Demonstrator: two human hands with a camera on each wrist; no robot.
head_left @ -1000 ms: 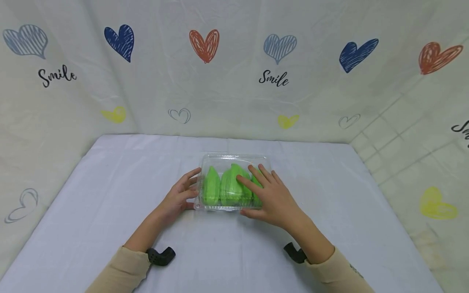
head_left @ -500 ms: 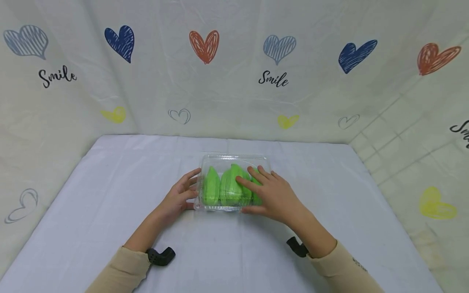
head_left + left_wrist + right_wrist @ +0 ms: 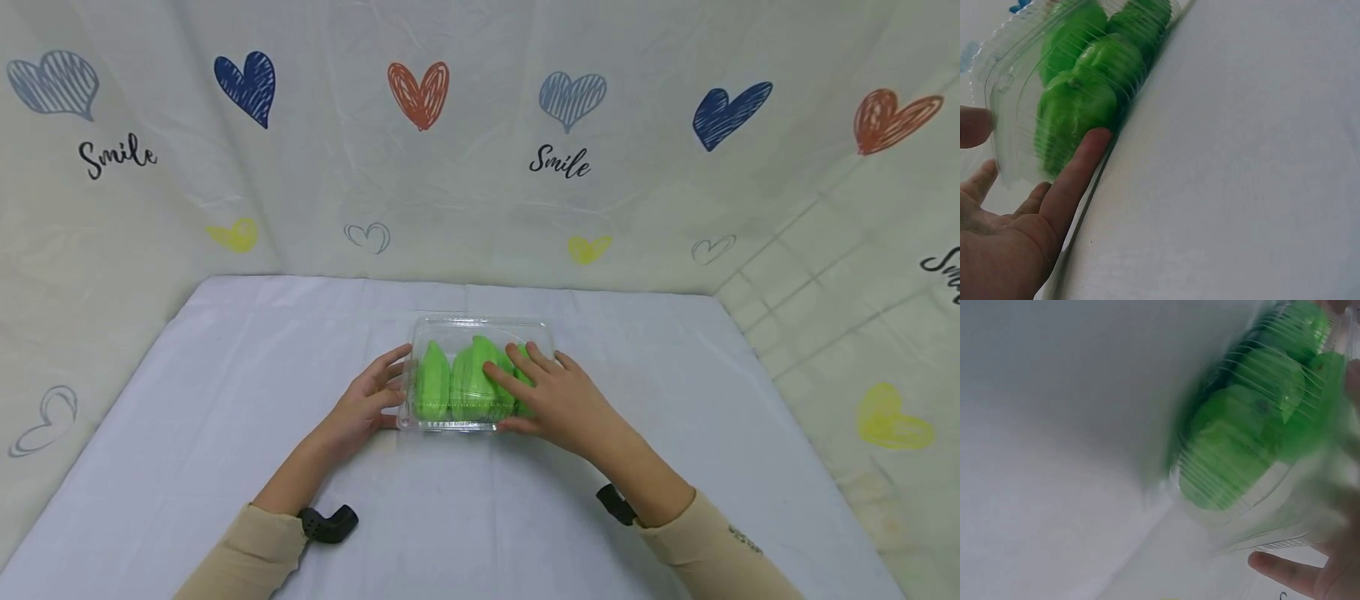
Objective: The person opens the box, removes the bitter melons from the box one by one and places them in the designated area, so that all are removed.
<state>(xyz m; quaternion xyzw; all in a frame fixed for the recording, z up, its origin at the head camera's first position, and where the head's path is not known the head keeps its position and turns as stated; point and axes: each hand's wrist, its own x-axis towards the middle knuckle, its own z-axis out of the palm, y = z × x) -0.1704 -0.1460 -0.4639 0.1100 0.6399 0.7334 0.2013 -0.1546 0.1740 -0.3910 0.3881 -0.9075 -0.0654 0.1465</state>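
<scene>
- A white cloth (image 3: 450, 517) covers the table; it has faint creases, and near the right arm lies a soft shadow.
- Behind the table and on both sides stands a pale, wrinkled sheet (image 3: 480, 192).
- On this sheet are printed hearts in blue (image 3: 244, 87), red (image 3: 418, 96) and yellow (image 3: 590, 248), also the word "Smile" (image 3: 561, 162) in black letters.
- At the right side, the sheet shows a pattern of thin grid lines (image 3: 817, 275).
- The clear box (image 3: 442, 327) is on the cloth, in the middle and toward the back edge, with green pieces (image 3: 472, 379) standing inside, side by side.
- The left hand (image 3: 365, 404) touches the box at its left side, the fingers apart and only a little bent.
- The right hand (image 3: 558, 404) lies over the right part of the box, its fingers spread wide.
- Both arms have beige sleeves (image 3: 243, 558), and a black device (image 3: 330, 525) is at each wrist.
</scene>
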